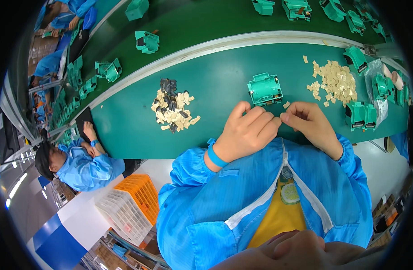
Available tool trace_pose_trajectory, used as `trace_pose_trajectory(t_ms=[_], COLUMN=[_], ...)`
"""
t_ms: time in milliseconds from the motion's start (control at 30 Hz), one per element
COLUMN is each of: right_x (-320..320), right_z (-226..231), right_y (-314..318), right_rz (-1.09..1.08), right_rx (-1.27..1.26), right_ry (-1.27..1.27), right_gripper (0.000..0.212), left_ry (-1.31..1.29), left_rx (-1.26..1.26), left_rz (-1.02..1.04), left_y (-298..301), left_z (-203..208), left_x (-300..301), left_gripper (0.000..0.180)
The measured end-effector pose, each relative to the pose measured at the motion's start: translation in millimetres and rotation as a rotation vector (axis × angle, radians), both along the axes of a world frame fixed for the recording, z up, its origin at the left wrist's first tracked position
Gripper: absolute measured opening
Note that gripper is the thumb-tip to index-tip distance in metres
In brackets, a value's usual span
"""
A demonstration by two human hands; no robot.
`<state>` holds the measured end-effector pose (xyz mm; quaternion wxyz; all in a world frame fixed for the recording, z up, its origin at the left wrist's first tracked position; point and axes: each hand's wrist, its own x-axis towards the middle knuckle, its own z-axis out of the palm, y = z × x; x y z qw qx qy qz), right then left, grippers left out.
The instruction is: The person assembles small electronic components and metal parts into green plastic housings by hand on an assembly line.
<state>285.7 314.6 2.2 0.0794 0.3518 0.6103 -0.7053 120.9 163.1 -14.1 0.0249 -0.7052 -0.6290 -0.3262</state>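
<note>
My left hand (250, 131) is closed, its fingers curled, over the near edge of the green table (206, 130). My right hand (311, 124) pinches thumb against fingers, its tips close to the left fingers. Whatever lies between the fingertips is hidden or too small to make out. Just beyond my hands sits a green plastic housing (265, 89) with metal parts along its edge. One small beige piece (286, 105) is beside the right fingers. To the right spreads a pile of beige pieces (336, 82); on the left is a mixed heap of beige and black pieces (174, 108).
Several green housings (356, 116) stand at the right beside a clear plastic bag (381, 110). Past a pale rail (242, 41), more housings (147, 42) rest on a green belt (193, 27). A person in blue (87, 166) sits at the left, near orange and white crates (136, 195).
</note>
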Motion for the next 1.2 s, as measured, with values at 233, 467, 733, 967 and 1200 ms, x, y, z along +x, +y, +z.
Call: trace_pose_trajectory(t_ms=[233, 467, 733, 967, 1200], right_x=[-1.9, -4.5, 9.0, -28.4, -36.2], right_z=[10.6, 5.0, -23.7, -43.1, -46.7], right_y=[7.6, 6.5, 46.4, 46.0, 37.6], right_rz=[-0.09, -0.035, -0.157, -0.332, -0.302], right_rx=[-0.184, -0.29, -0.257, 0.024, -0.044], right_ry=[0.048, 0.028, 0.277, 0.347, 0.356], right_gripper=[0.016, 0.013, 0.009, 0.031, 0.046], left_ry=[-0.015, 0.062, -0.173, -0.378, -0.436], left_rx=[0.046, 0.045, -0.008, -0.154, -0.172], left_rz=[0.04, 0.047, 0.111, 0.29, 0.348], left_y=[-8.5, -8.3, -19.9, -24.7, -22.8], left_z=[-4.2, -2.1, -12.8, -42.2, -45.2], left_x=[-2.9, -2.8, -6.0, 6.2, 10.0], left_gripper=[0.024, 0.023, 0.017, 0.011, 0.011])
